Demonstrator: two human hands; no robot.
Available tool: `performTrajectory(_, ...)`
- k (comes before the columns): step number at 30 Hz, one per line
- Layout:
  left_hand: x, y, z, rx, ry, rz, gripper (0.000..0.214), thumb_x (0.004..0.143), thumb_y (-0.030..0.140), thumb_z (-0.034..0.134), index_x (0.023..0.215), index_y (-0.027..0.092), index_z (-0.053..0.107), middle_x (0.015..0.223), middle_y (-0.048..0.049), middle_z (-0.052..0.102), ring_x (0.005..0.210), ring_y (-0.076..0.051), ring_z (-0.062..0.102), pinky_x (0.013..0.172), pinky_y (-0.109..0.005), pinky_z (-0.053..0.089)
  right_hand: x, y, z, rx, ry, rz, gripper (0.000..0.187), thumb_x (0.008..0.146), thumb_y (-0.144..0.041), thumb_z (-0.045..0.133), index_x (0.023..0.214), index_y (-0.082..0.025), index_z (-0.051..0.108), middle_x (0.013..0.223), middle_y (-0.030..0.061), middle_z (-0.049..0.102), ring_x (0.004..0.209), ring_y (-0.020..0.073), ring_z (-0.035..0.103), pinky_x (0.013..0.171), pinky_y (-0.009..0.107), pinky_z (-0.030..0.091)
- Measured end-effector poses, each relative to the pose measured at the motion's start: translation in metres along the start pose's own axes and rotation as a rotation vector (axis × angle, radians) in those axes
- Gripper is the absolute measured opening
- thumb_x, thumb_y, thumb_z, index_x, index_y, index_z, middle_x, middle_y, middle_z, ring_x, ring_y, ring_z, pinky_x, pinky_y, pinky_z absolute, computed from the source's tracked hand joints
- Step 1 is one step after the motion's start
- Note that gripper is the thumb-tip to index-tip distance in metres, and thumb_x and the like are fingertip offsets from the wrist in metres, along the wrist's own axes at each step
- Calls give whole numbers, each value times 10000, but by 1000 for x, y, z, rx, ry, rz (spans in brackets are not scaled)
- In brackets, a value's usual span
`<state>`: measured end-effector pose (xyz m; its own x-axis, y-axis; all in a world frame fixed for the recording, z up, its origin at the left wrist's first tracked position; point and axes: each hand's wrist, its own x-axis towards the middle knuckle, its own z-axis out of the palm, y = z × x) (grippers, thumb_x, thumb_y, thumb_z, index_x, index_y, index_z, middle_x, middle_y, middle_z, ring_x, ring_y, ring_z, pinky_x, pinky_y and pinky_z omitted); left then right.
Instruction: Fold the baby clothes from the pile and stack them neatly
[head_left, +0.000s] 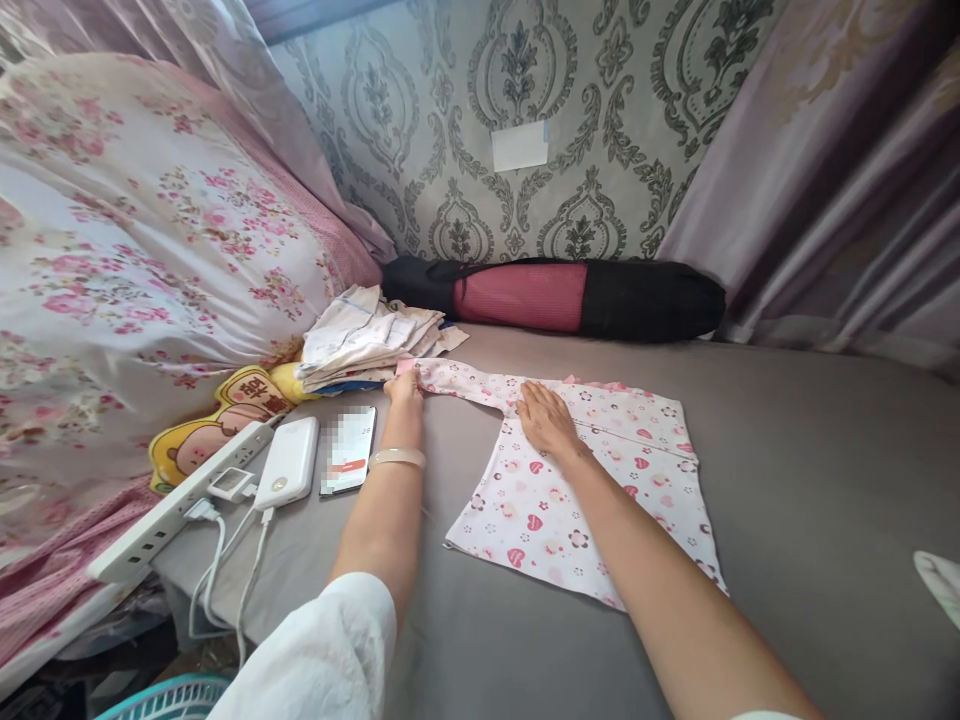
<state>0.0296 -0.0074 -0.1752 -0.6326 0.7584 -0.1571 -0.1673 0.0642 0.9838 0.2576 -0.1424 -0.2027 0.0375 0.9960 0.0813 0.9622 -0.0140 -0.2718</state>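
A small white garment (592, 480) printed with pink hearts and flowers lies spread on the grey bed surface (810, 470). My left hand (403, 387) rests at the end of its outstretched sleeve, fingers closed over the cuff. My right hand (544, 417) lies flat and open on the garment's upper part, near the shoulder. A pale bangle sits on my left wrist.
A pile of folded pale clothes (360, 335) sits beyond the left hand. A phone (349, 450), a white power bank (289, 462) and a power strip (180, 500) with cables lie at the left. A floral quilt (135, 250) rises on the left; a black and pink rolled bag (555, 297) lies against the wall.
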Motion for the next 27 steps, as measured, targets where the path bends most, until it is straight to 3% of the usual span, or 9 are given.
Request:
performTrajectory(4, -1, 22, -1, -52, 7, 19, 208, 595, 92, 668, 675, 164, 490, 647, 40, 496, 650, -124, 579, 590, -232, 519, 2, -5, 1, 23, 2, 37, 587, 1011, -380, 145, 1515, -136, 322, 1584, 33, 288, 1458, 171, 199, 1188, 358, 105)
performTrajectory(8, -10, 48, 7, -191, -75, 38, 172, 620, 115, 623, 742, 164, 513, 651, 44, 523, 639, -122, 592, 615, -254, 528, 4, -9, 4, 10, 20, 68, 585, 1009, -382, 163, 1507, -130, 337, 1580, 42, 296, 1453, 186, 207, 1182, 374, 106)
performTrajectory(12, -32, 70, 26, -315, -173, 24, 161, 652, 123, 603, 778, 164, 511, 645, 46, 525, 604, -118, 594, 592, -246, 523, 4, -11, 6, -10, 33, 71, 614, 997, -438, 212, 1509, -119, 330, 1575, 62, 307, 1451, 203, 206, 1178, 384, 102)
performTrajectory(17, -72, 90, 50, -461, -189, 31, 136, 712, 71, 578, 768, 163, 494, 648, 55, 516, 607, -86, 593, 604, -190, 513, 4, -15, 2, 11, 38, 99, 678, 964, -528, 280, 1504, -122, 333, 1568, 72, 324, 1440, 231, 216, 1168, 383, 121)
performTrajectory(22, -116, 90, 63, -581, -258, 4, 111, 794, 68, 551, 869, 145, 523, 793, 21, 577, 702, -80, 627, 686, -196, 531, 5, -20, -8, 26, -39, 126, 684, 949, -546, 290, 1518, -166, 306, 1582, 62, 292, 1446, 231, 187, 1164, 386, 119)
performTrajectory(27, -147, 64, 72, -538, -326, 85, 185, 863, 168, 547, 1047, 154, 539, 965, -32, 634, 873, -134, 673, 748, -237, 559, 9, -22, -17, 18, -123, 140, 676, 942, -567, 275, 1528, -230, 284, 1586, 48, 266, 1431, 269, 198, 1146, 421, 163)
